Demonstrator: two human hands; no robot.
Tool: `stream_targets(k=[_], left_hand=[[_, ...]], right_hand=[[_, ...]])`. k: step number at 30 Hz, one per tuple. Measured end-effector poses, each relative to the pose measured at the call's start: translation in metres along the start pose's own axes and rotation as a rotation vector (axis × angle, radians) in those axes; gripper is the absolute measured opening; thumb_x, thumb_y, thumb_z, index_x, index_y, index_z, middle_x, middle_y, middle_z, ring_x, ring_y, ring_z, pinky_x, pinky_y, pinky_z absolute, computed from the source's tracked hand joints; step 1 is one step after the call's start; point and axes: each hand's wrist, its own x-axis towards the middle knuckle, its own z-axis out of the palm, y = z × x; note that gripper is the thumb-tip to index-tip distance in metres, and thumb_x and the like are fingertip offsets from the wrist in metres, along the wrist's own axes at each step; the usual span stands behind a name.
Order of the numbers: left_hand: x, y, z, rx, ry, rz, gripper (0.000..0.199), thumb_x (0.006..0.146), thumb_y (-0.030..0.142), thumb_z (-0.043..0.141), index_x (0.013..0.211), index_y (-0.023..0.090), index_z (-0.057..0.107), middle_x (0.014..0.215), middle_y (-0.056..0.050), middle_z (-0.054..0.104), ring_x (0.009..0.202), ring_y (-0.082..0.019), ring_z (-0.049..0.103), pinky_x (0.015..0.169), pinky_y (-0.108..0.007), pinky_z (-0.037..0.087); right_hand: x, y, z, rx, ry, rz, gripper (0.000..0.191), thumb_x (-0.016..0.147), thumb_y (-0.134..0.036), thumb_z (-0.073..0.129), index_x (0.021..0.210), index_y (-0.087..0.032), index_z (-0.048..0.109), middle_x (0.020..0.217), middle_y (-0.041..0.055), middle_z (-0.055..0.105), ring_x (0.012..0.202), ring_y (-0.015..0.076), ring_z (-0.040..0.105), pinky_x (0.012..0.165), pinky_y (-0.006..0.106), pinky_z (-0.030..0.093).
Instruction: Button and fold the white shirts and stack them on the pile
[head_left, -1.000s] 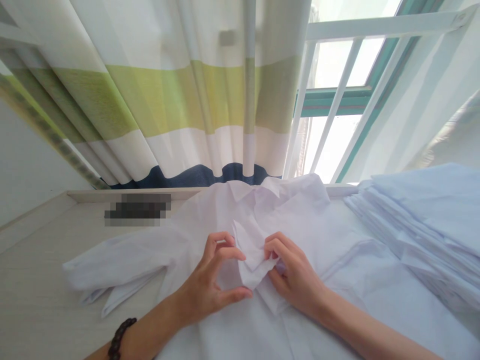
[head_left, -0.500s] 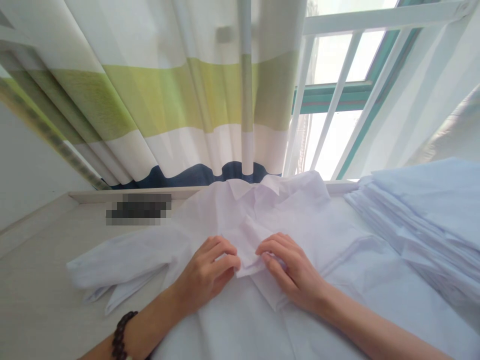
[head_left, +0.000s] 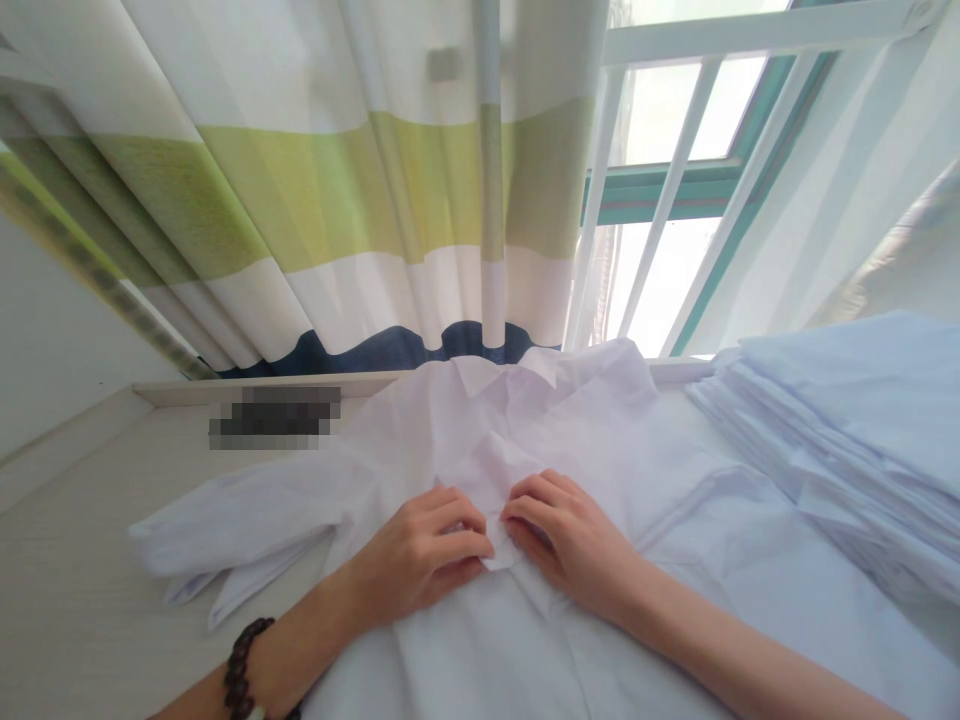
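A white collared shirt [head_left: 600, 440] lies spread on the pale surface, its collar toward the curtain and one sleeve out to the left. Over the middle of its front, my left hand [head_left: 424, 545] pinches the edge of the fabric between thumb and fingers. Close beside it, my right hand [head_left: 562, 530] has its fingers curled and closed on the front edge of the same shirt. A small fold of cloth shows between the fingertips. Any button there is hidden by my fingers. A dark beaded bracelet [head_left: 244, 665] circles my left wrist.
Several white folded garments [head_left: 862, 400] are stacked at the right. A blurred dark object [head_left: 277, 415] lies at the back left. Behind the surface hang a white, green and navy curtain [head_left: 337, 200] and a white railing [head_left: 720, 38] before a window.
My two hands have come closer together at the shirt front. The left hand has shifted right and slightly down, the right hand slightly left; the fold between them shows less.
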Motion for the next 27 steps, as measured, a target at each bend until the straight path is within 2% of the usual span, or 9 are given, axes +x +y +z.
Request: stream_targets(k=[3, 6, 9, 13, 15, 19, 23, 27], left_hand=[[0.000, 0.003, 0.000, -0.060, 0.029, -0.018, 0.014, 0.087, 0.012, 0.052, 0.089, 0.018, 0.064, 0.088, -0.008, 0.067, 0.080, -0.018, 0.057, 0.077, -0.030, 0.044], [0.001, 0.005, 0.000, -0.182, 0.054, -0.059, 0.012, 0.085, 0.012, 0.052, 0.086, 0.017, 0.063, 0.083, -0.007, 0.067, 0.078, -0.018, 0.059, 0.076, -0.028, 0.045], [0.002, 0.006, 0.003, -0.295, 0.065, -0.228, 0.008, 0.084, 0.017, 0.055, 0.083, 0.016, 0.063, 0.076, -0.004, 0.066, 0.070, -0.015, 0.058, 0.069, -0.025, 0.045], [0.005, 0.003, 0.006, -0.559, 0.085, -0.604, 0.013, 0.083, 0.029, 0.060, 0.080, 0.016, 0.057, 0.066, 0.002, 0.059, 0.059, -0.011, 0.052, 0.056, -0.020, 0.039], [0.007, 0.000, 0.006, -0.744, 0.111, -0.688, 0.018, 0.081, 0.030, 0.062, 0.077, 0.017, 0.049, 0.063, 0.004, 0.056, 0.056, -0.009, 0.049, 0.053, -0.018, 0.036], [0.006, -0.004, 0.005, -0.971, 0.132, -0.731, 0.030, 0.075, 0.026, 0.067, 0.075, 0.020, 0.038, 0.054, 0.009, 0.051, 0.047, -0.006, 0.042, 0.047, -0.016, 0.030], [0.002, -0.006, 0.005, -0.990, 0.076, -0.719, 0.022, 0.079, 0.029, 0.062, 0.082, 0.019, 0.042, 0.051, 0.009, 0.051, 0.045, -0.006, 0.044, 0.047, -0.016, 0.033], [0.000, -0.008, 0.005, -0.998, 0.063, -0.699, 0.019, 0.081, 0.028, 0.061, 0.090, 0.018, 0.047, 0.059, 0.007, 0.056, 0.052, -0.007, 0.049, 0.053, -0.018, 0.036]], right_hand=[[0.001, 0.002, 0.001, 0.025, 0.085, 0.059, 0.015, 0.093, -0.017, 0.047, 0.087, -0.020, 0.061, 0.088, 0.0044, 0.063, 0.082, 0.0180, 0.054, 0.076, 0.034, 0.045], [0.001, 0.005, 0.000, 0.046, 0.267, 0.117, 0.011, 0.093, -0.018, 0.049, 0.087, -0.021, 0.058, 0.089, 0.0039, 0.064, 0.087, 0.0184, 0.054, 0.080, 0.036, 0.042], [0.001, 0.005, -0.002, 0.075, 0.376, 0.080, 0.011, 0.093, -0.019, 0.049, 0.086, -0.022, 0.057, 0.087, 0.0032, 0.064, 0.087, 0.0181, 0.054, 0.082, 0.036, 0.040], [0.001, 0.001, -0.004, 0.128, 0.332, -0.111, 0.009, 0.093, -0.019, 0.051, 0.089, -0.021, 0.059, 0.084, 0.0022, 0.065, 0.082, 0.0163, 0.055, 0.079, 0.035, 0.042], [0.002, -0.001, -0.005, 0.126, 0.282, -0.174, 0.008, 0.092, -0.019, 0.053, 0.090, -0.021, 0.060, 0.085, 0.0025, 0.066, 0.081, 0.0161, 0.055, 0.078, 0.034, 0.043], [0.002, -0.002, -0.004, 0.067, 0.196, -0.228, 0.009, 0.092, -0.023, 0.055, 0.092, -0.021, 0.064, 0.085, 0.0033, 0.067, 0.077, 0.0156, 0.054, 0.071, 0.031, 0.045], [0.001, 0.000, -0.001, -0.015, 0.139, -0.255, 0.009, 0.090, -0.024, 0.058, 0.093, -0.021, 0.065, 0.090, 0.0041, 0.067, 0.079, 0.0158, 0.054, 0.072, 0.030, 0.046], [0.000, 0.002, 0.002, -0.027, 0.178, -0.245, 0.011, 0.089, -0.019, 0.057, 0.096, -0.022, 0.066, 0.091, 0.0042, 0.066, 0.079, 0.0156, 0.054, 0.072, 0.030, 0.045]])
